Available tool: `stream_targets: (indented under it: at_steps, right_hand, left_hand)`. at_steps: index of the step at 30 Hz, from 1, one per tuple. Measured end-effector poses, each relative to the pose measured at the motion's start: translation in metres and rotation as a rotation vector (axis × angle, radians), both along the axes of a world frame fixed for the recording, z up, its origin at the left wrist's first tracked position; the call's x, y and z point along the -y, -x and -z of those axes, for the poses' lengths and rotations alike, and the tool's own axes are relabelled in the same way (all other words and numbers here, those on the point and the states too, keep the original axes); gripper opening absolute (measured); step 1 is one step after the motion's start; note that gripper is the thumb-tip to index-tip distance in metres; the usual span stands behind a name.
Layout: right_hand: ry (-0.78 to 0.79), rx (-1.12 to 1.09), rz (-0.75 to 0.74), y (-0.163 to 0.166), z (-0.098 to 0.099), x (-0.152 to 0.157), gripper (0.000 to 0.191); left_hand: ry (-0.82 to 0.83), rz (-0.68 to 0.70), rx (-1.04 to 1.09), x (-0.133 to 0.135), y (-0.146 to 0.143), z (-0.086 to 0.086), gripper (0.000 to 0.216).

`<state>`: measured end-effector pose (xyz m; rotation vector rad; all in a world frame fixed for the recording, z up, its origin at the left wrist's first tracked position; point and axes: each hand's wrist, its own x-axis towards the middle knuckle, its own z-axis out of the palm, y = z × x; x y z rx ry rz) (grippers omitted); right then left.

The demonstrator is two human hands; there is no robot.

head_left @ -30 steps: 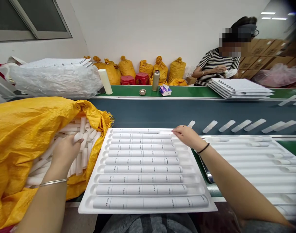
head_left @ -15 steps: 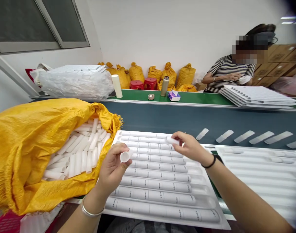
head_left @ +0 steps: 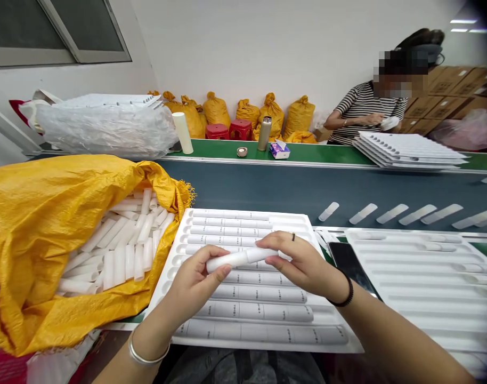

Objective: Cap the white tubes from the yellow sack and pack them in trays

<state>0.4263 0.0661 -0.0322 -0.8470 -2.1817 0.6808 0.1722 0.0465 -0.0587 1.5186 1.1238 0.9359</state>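
My left hand [head_left: 193, 282] and my right hand [head_left: 295, 264] are closed on the two ends of a white tube [head_left: 239, 258], held level above a white tray [head_left: 179, 250]. The tray's grooves hold rows of white tubes laid end to end. A yellow woven sack [head_left: 39, 234] to the left lies open, with several white tubes [head_left: 123, 240] spilling toward the tray. My left wrist carries a silver bangle, my right a black band.
A dark conveyor belt [head_left: 267, 186] carries white pieces [head_left: 391, 213] at the right. A second white tray [head_left: 427, 277] and a black phone [head_left: 349, 261] lie to my right. Across the belt a person in a striped shirt [head_left: 363, 106] works beside stacked trays [head_left: 411, 149].
My left hand left the sack with a white tube. My right hand lifted a piece from the tray's far edge. Both hands met over the tray and the two parts now form one tube.
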Motion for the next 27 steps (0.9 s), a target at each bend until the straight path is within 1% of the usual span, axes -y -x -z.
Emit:
stream_targets:
  at_steps: [1,3,6,9,11,14,16,17,18,19,20,21,23,24,25,27]
  right_hand:
    - [-0.029,0.029,-0.022,0.001,-0.001,0.001,0.028]
    - [-0.026,0.054,-0.016,0.004,0.0,0.002,0.028]
    - [0.091,0.066,0.047,0.009,0.003,0.002,0.026]
    - [0.355,-0.032,0.086,0.013,0.005,0.003,0.026]
    - [0.564,-0.15,0.089,0.015,0.007,0.003,0.03]
    - [0.806,-0.266,0.082,0.019,0.009,0.005,0.033]
    - [0.91,-0.257,0.063,0.021,0.009,0.007,0.033]
    - [0.936,-0.239,0.05,0.022,0.009,0.007,0.034]
    - [0.93,-0.216,0.04,0.022,0.009,0.008,0.035]
    - [0.876,-0.181,0.039,0.021,0.009,0.009,0.036]
    - [0.773,-0.131,0.048,0.02,0.009,0.01,0.036]
    - [0.628,-0.067,0.058,0.019,0.008,0.011,0.037]
    - [0.289,0.064,0.062,0.016,0.008,0.013,0.036]
    - [0.145,0.112,0.048,0.015,0.007,0.016,0.035]
    - [0.04,0.139,0.022,0.014,0.007,0.019,0.033]
    - [-0.065,0.146,-0.046,0.015,0.007,0.025,0.03]
  left_hand:
    - [-0.018,0.051,-0.083,0.001,0.0,-0.003,0.022]
    - [-0.112,0.103,-0.204,0.001,0.001,-0.007,0.026]
    - [-0.387,0.091,-0.305,0.001,0.001,-0.006,0.03]
    - [-0.717,0.047,-0.364,0.001,0.001,-0.002,0.039]
    - [-0.887,0.022,-0.402,0.002,0.001,0.0,0.046]
    - [-1.04,0.046,-0.473,0.003,0.003,0.002,0.056]
    - [-1.094,0.089,-0.511,0.003,0.004,0.003,0.059]
    - [-1.108,0.105,-0.52,0.003,0.004,0.003,0.06]
    - [-1.111,0.115,-0.526,0.003,0.003,0.003,0.06]
    - [-1.099,0.114,-0.534,0.003,0.003,0.004,0.059]
    - [-1.073,0.101,-0.543,0.003,0.001,0.004,0.059]
    - [-1.031,0.082,-0.553,0.003,0.0,0.005,0.058]
    - [-0.911,0.052,-0.554,0.005,-0.003,0.005,0.058]
    - [-0.846,0.054,-0.533,0.007,-0.004,0.005,0.058]
    - [-0.788,0.071,-0.499,0.01,-0.006,0.005,0.059]
    - [-0.701,0.128,-0.432,0.018,-0.01,0.003,0.061]
